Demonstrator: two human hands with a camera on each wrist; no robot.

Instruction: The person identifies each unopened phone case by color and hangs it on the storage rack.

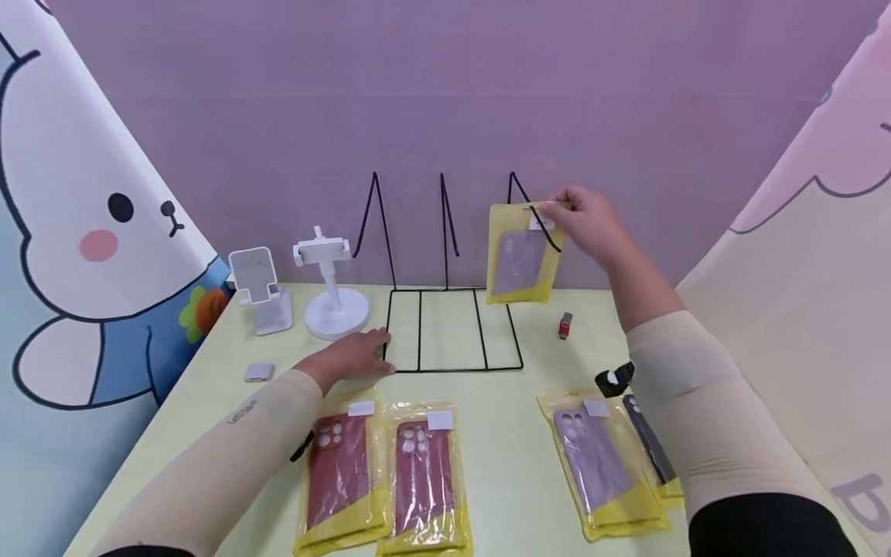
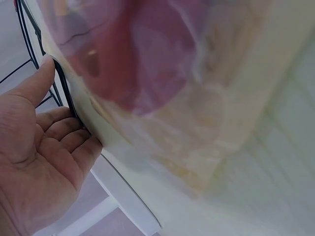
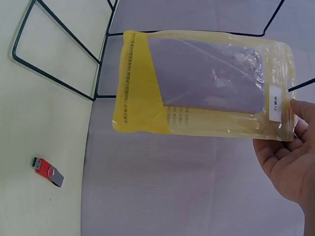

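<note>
Purple backdrop (image 1: 445,93) behind pale table (image 1: 501,449). Far left, white stand (image 1: 337,313). Left arm low over table; left hand (image 1: 353,357) at left edge of rack (image 1: 452,370), thumb and fingers apart, touching wire. Right arm extended, raised; right hand (image 1: 586,222) pinching top of lilac bag (image 1: 520,267), upright at rack's right hook, wire across its front. USB stick (image 1: 564,325) on table, far right.

A: Way through?
B: Table (image 1: 501,456), toward front edge, between red-case packets (image 1: 423,483) and purple-case packet (image 1: 593,460).
A: Blocked?
B: Wire rack (image 1: 419,333), back edge (right prong (image 1: 546,231) taken: held packet (image 1: 520,263), right hand (image 1: 588,223)); white stands (image 1: 337,312), back-left corner; USB stick (image 1: 565,326), toward back-right corner.
</note>
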